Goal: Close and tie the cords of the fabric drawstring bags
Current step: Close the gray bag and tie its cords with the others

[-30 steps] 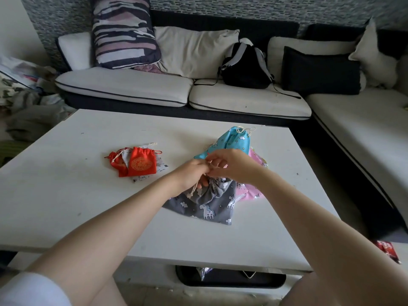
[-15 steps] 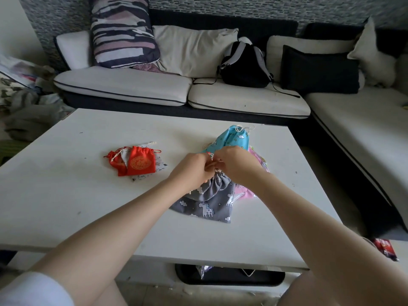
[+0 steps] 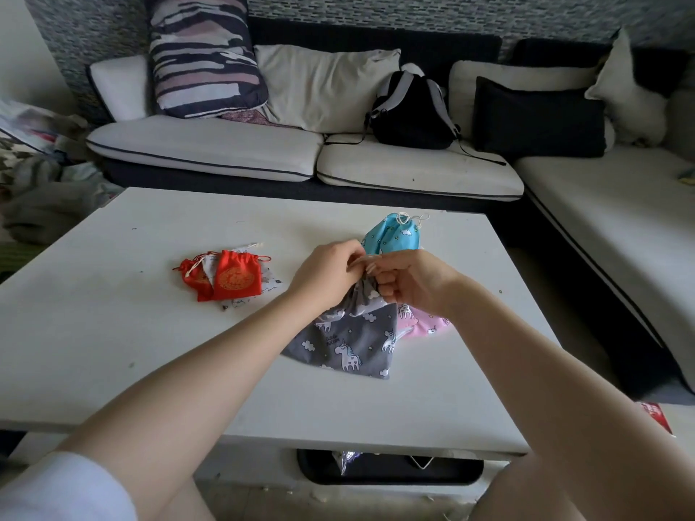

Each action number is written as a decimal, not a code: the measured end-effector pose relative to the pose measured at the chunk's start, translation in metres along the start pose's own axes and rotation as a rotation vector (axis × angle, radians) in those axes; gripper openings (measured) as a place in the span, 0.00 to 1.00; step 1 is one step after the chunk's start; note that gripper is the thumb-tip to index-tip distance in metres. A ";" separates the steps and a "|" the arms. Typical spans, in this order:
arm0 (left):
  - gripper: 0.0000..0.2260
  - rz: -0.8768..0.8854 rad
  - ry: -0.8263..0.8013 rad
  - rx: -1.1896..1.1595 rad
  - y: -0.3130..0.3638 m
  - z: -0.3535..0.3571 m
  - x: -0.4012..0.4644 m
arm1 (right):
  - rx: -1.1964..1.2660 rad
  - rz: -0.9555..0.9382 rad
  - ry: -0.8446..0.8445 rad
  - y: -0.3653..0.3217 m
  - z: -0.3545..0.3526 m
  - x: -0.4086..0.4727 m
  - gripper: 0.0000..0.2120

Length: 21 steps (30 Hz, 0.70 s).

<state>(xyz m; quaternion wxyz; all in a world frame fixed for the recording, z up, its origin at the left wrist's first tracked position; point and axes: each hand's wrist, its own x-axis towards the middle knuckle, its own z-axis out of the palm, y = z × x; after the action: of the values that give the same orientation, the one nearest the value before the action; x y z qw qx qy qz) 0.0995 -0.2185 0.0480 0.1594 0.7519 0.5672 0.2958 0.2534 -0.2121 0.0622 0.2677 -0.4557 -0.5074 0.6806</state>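
A grey unicorn-print drawstring bag (image 3: 349, 342) lies on the white table (image 3: 113, 332) with its gathered neck lifted. My left hand (image 3: 325, 274) and my right hand (image 3: 411, 282) meet at that neck, fingers curled and pinching its cords; the cords themselves are mostly hidden by the fingers. Behind them lies a blue cloud-print bag (image 3: 395, 235) with a knotted cord at its top. A pink bag (image 3: 425, 325) sticks out from under the grey one at the right. Two small red bags (image 3: 225, 280) lie together to the left.
A white printed bag (image 3: 270, 285) peeks out under the red ones. A sofa (image 3: 203, 144) with cushions and a black backpack (image 3: 411, 107) stands beyond the table. A red packet (image 3: 656, 415) lies on the floor at the right.
Both hands have stayed at the grey bag's neck, working the cords. They rose slightly and the neck is drawn tighter; the right hand's fingers are curled lower than before.
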 end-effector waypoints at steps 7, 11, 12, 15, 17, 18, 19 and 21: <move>0.10 0.267 0.266 0.044 0.002 0.005 -0.002 | 0.147 -0.011 0.162 -0.004 -0.005 0.006 0.11; 0.17 0.179 0.153 -0.097 0.008 0.006 -0.005 | 0.117 -0.004 0.188 -0.003 -0.002 0.006 0.08; 0.15 0.169 0.158 -0.101 0.008 0.005 -0.005 | 0.123 -0.011 0.191 -0.003 -0.001 0.006 0.07; 0.09 0.167 0.173 -0.047 0.008 0.003 -0.004 | 0.121 -0.022 0.188 -0.004 0.001 0.005 0.07; 0.08 0.185 0.183 -0.009 0.007 -0.001 -0.003 | 0.103 -0.049 0.191 -0.007 0.001 0.001 0.08; 0.08 0.179 0.187 0.019 0.006 -0.004 -0.003 | 0.072 -0.074 0.211 -0.009 0.000 -0.001 0.08; 0.08 0.157 0.187 0.068 0.003 -0.007 -0.002 | 0.028 -0.097 0.251 -0.011 -0.002 -0.003 0.08; 0.09 0.067 0.155 0.226 -0.005 -0.014 0.000 | -0.057 -0.131 0.372 -0.013 -0.006 -0.004 0.10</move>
<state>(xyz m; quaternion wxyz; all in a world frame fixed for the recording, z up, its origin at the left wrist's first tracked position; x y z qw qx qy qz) 0.0875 -0.2179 0.0559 0.0196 0.7587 0.5818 0.2924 0.2593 -0.2083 0.0752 0.3875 -0.5468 -0.4971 0.5511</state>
